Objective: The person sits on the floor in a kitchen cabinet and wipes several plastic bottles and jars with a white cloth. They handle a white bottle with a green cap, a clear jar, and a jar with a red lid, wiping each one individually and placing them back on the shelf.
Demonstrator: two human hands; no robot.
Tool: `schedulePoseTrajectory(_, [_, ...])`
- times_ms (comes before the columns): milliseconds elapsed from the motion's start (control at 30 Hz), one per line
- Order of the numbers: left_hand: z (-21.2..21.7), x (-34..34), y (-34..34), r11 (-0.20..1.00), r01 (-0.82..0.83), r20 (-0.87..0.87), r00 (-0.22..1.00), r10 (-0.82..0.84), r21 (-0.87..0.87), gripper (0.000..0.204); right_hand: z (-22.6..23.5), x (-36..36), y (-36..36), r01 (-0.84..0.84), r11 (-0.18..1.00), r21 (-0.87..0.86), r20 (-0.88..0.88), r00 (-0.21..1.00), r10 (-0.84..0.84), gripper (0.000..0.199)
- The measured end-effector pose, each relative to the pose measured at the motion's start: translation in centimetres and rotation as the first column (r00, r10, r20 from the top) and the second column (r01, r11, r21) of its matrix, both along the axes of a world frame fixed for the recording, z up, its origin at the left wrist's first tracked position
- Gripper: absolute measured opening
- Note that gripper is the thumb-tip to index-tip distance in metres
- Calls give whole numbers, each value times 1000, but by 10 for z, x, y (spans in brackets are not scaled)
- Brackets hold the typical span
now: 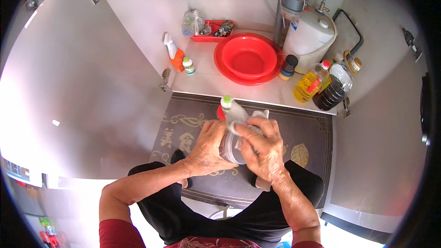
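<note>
Grey, glossy panelling makes up the open cabinet door (82, 92) at the far left, and beside it, on the white cabinet floor (202, 84), stand an orange spray bottle (176, 57) with a white trigger head and a small green-capped bottle (189, 66). Just behind them is a red tray (212, 38) with a clear plastic bag (193, 22) at its left end. Nearer, above the dark patterned floor mat (172, 110), the left hand (207, 150) is wrapped around the side of a clear jar (233, 150), which sits between the two hands in front of the cabinet. Another green-capped bottle (225, 103) shows just beyond. A white cloth (236, 114) is bunched in the right hand (262, 149), which presses it to the jar, so wiping appears to be under way; how much surface is covered, or left, I cannot tell. Behind, two nested red basins (249, 57) already stand inside the cabinet, then a black-lidded jar (288, 67), a white tank (308, 34), a yellow oil bottle (308, 86) and a large bottle of dark liquid (331, 89); none of these is being handled.
</note>
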State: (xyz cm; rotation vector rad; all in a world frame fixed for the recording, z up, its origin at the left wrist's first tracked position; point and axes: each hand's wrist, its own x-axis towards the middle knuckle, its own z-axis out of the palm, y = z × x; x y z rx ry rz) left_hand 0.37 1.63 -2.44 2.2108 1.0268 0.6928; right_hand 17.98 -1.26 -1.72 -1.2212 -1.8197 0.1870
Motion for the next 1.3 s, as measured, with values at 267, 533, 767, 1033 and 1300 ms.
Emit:
schedulePoseTrajectory(267, [-15,-21,-15,950,20,230,972,55,-311,71,7,-30,-25,-258,954,153,367,911,188,28])
schedulePoseTrajectory(533, [-18,-11,-10,969,-9,-55,998,23,248,75,21,-23,0,-148,989,11,224,964,142,13])
schedulePoseTrajectory(767, [-6,-6,-4,981,-60,153,988,32,185,87,13,-5,20,-59,965,-255,-158,987,19,16])
schedulePoseTrajectory(1033, [1,-13,-7,938,-273,221,922,319,-213,89,4,-36,6,17,996,83,160,987,-30,29])
schedulePoseTrajectory(1300, [-2,-19,-9,915,-305,213,907,364,-264,92,3,-35,3,-159,961,225,224,969,108,35])
